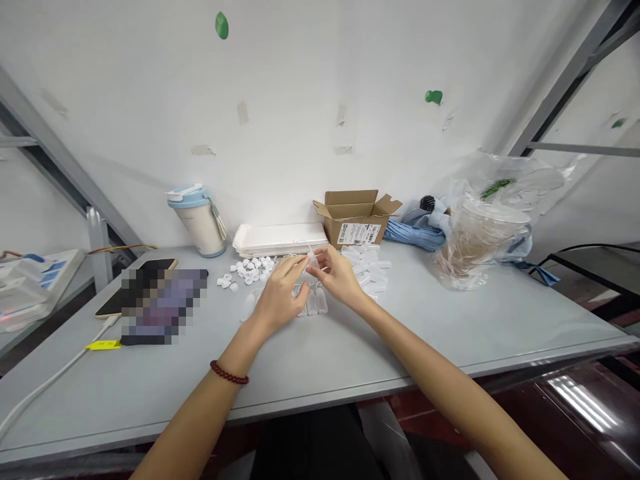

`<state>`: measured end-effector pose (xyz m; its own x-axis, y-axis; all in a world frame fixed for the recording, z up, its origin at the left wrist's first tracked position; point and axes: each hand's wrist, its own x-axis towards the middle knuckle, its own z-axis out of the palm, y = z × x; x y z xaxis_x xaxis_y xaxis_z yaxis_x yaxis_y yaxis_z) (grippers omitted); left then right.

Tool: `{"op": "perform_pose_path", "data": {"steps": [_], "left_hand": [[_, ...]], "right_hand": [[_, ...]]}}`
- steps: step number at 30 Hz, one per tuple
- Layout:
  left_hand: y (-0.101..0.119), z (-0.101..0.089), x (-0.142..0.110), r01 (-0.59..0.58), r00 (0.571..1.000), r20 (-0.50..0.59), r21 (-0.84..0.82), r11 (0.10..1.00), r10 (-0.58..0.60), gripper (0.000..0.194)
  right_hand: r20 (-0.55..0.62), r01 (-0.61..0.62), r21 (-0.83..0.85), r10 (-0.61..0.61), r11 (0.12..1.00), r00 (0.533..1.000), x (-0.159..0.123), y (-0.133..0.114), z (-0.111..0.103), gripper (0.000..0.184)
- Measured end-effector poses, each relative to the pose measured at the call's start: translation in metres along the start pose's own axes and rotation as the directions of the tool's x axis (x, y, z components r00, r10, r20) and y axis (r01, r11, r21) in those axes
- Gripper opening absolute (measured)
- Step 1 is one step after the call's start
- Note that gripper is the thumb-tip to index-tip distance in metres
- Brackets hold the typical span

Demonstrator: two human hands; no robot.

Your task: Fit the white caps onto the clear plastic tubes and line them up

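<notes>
Above the middle of the table, my right hand [338,272] pinches a small translucent plastic bottle [312,259] with a thin pointed tip facing up. My left hand [283,293] comes in from the left; its stretched fingertips touch the same bottle while the thumb stands apart below. Several similar translucent bottles [321,301] lie in a row under the hands, partly hidden by the left one. To the left is a scatter of small white caps [253,269]. Behind and right of my right hand lies a heap of clear plastic pieces [373,270].
At the back are a stack of white trays [283,239], an open cardboard box [357,220] and a pale travel mug [197,223]. Phones [150,273] with a white cable [55,377] lie left. A clear bag with a tub [483,233] and blue cloth [413,232] are right.
</notes>
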<state>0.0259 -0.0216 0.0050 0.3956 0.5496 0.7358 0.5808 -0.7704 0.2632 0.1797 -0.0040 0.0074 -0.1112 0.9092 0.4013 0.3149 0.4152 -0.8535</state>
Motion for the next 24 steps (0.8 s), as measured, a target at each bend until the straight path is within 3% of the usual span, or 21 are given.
{"op": "perform_pose_path", "data": {"steps": [4, 10, 13, 17, 21, 24], "left_hand": [[0.001, -0.003, 0.002, 0.028, 0.999, -0.037, -0.049, 0.998, -0.03, 0.035], [0.002, -0.005, 0.004, 0.193, 0.978, -0.063, -0.111, 0.975, -0.201, 0.03], [0.002, -0.004, 0.003, 0.164, 0.985, -0.027, -0.12, 0.979, -0.169, 0.036], [0.002, -0.001, 0.003, 0.1, 0.995, -0.016, -0.063, 0.993, -0.101, 0.039], [0.0, 0.001, 0.003, 0.053, 0.998, -0.024, -0.022, 0.998, -0.054, 0.038], [-0.001, 0.0, 0.003, 0.046, 0.999, -0.024, -0.038, 0.998, -0.047, 0.038]], "right_hand": [[0.024, 0.017, 0.037, -0.018, 0.999, 1.0, -0.002, -0.002, 0.002, 0.032], [0.019, -0.023, 0.122, 0.02, 0.992, 1.0, -0.001, -0.001, 0.003, 0.025], [0.077, -0.116, 0.289, 0.098, 0.95, 0.992, 0.0, -0.004, 0.001, 0.025], [0.212, -0.286, 0.477, 0.207, 0.831, 0.955, 0.002, -0.012, -0.006, 0.025], [0.37, -0.423, 0.545, 0.246, 0.723, 0.896, 0.003, -0.013, -0.013, 0.023], [0.459, -0.453, 0.53, 0.207, 0.716, 0.864, 0.005, -0.012, -0.02, 0.02]]}}
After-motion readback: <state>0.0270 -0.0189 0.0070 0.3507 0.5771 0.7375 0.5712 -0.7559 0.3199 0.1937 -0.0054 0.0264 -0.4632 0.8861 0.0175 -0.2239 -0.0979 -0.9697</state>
